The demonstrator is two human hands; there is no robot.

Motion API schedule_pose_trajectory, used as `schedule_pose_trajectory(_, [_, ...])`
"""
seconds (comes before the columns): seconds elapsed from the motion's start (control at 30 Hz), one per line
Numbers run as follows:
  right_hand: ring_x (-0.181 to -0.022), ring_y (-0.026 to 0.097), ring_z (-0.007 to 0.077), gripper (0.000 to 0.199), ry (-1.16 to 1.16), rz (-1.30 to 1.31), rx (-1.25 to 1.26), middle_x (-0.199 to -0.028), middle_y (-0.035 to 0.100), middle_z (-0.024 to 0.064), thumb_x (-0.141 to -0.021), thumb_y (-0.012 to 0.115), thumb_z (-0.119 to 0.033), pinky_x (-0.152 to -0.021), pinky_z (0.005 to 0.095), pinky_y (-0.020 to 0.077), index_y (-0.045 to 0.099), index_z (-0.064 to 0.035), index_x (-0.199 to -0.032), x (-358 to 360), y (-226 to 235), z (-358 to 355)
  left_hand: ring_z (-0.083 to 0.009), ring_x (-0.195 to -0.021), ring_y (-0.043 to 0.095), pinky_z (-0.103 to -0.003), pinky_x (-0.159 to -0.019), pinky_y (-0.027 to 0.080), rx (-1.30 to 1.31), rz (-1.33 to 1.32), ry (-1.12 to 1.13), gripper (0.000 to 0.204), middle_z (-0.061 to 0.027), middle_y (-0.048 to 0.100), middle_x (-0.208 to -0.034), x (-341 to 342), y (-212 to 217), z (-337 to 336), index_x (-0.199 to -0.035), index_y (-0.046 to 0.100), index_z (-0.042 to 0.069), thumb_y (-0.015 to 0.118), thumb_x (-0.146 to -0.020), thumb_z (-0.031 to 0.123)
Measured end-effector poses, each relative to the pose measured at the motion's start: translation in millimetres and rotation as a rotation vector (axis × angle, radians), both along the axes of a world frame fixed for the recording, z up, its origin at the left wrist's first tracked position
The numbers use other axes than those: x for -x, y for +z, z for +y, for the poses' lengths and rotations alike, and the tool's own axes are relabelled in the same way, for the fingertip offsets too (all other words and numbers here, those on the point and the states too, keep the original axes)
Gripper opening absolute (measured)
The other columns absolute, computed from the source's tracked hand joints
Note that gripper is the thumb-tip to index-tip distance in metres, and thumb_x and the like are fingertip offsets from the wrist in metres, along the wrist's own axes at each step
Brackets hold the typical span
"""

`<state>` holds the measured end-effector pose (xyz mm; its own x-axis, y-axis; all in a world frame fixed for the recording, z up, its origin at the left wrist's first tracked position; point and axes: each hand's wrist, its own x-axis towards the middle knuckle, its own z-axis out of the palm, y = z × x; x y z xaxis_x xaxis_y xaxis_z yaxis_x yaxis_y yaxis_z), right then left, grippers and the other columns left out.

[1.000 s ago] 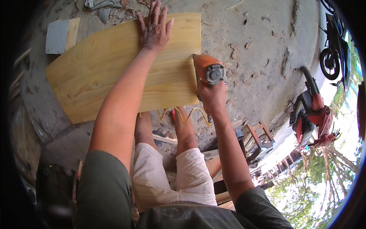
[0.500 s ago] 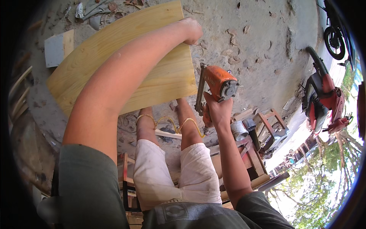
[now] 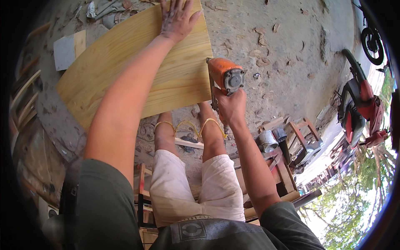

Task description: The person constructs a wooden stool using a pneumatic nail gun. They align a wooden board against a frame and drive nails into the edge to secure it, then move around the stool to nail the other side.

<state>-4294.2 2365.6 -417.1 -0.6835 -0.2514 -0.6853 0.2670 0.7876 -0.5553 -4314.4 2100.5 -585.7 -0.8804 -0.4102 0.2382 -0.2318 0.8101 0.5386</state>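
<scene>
A wide wooden panel [image 3: 125, 62] with light yellow grain spans the upper left and middle. Flat on its far part lies my left hand [image 3: 177, 23], fingers spread. My right hand [image 3: 231, 106] is wrapped round the handle of an orange and black nail gun [image 3: 225, 71]. The gun's nose meets the panel's right edge, about halfway along it; whether it presses there I cannot tell. A yellow air hose [image 3: 187, 125] loops across my shins below the panel.
A white-and-wood board piece [image 3: 68, 51] lies beyond the panel at the left. Near my right arm are a metal can [image 3: 267, 141] and a wooden frame [image 3: 301, 135]. A red motorbike [image 3: 361, 110] stands far right. Dry leaves [image 3: 262, 62] litter the ground.
My left hand has moved left from the panel's right edge onto its face and opened out flat. My right hand has brought the nail gun left and up, against the panel's edge.
</scene>
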Motion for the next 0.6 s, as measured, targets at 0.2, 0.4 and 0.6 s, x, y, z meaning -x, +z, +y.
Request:
schedule_pose_trajectory(0.2, [-0.049,0.056,0.0103,0.020,-0.002,-0.047,-0.006,-0.058,0.061,0.0053,-0.083,0.073,-0.013,-0.045,0.0315,0.0440,0.067,0.0058,-0.087,4.1,-5.4,-12.2,-0.0266,-0.154,0.013,-0.072,-0.115,0.002,0.088,-0.058,0.099,0.065,-0.0063,0.020,-0.165,-51.4,7.5,7.2,-0.156,0.029,0.016,0.047,-0.102,0.047])
schedule_pose_trajectory(0.4, [-0.050,0.057,0.0108,0.021,0.032,0.004,-0.033,-0.058,0.061,0.0061,-0.083,0.072,-0.013,-0.047,0.0326,0.0456,0.066,0.0066,-0.088,-0.2,-3.2,-20.6,-0.0268,-0.153,0.017,-0.072,-0.116,0.001,0.071,-0.034,0.184,0.064,-0.0072,0.023,-0.164,-62.3,7.2,19.6,-0.155,0.030,0.016,0.045,-0.103,0.048])
schedule_pose_trajectory(0.6, [-0.059,0.054,0.0125,0.025,0.128,0.121,-0.054,-0.064,0.060,0.0201,-0.083,0.069,-0.015,-0.057,0.0377,0.0485,0.064,0.0091,-0.087,-3.4,-6.4,-24.7,-0.0261,-0.154,0.015,-0.072,-0.116,0.002,0.042,-0.081,0.231,0.063,-0.0069,0.022,-0.164,-73.7,8.7,39.3,-0.156,0.029,0.015,0.041,-0.104,0.049])
